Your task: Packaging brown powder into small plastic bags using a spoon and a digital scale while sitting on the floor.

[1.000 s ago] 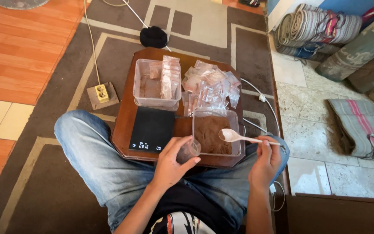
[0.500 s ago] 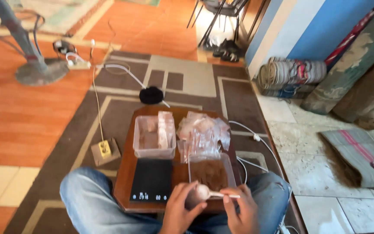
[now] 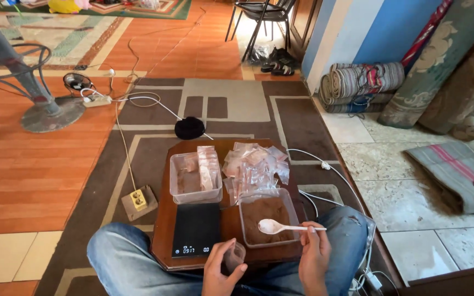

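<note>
My left hand holds a small clear plastic pouch at the near edge of a low brown wooden table. A white plastic spoon is gripped by my right hand, its bowl over a clear tub of brown powder. Left of the tub lies a black digital scale. Behind it stands a second clear tub with filled pouches, and a heap of clear small bags lies beside it.
My jeans-clad legs flank the table on a patterned brown rug. A yellow power socket and white cables lie left; a fan base, rolled rugs, a chair and shoes lie beyond.
The view has tilted up and away from my lap, showing more of the room. The spoon has moved from the pouch to over the powder tub.
</note>
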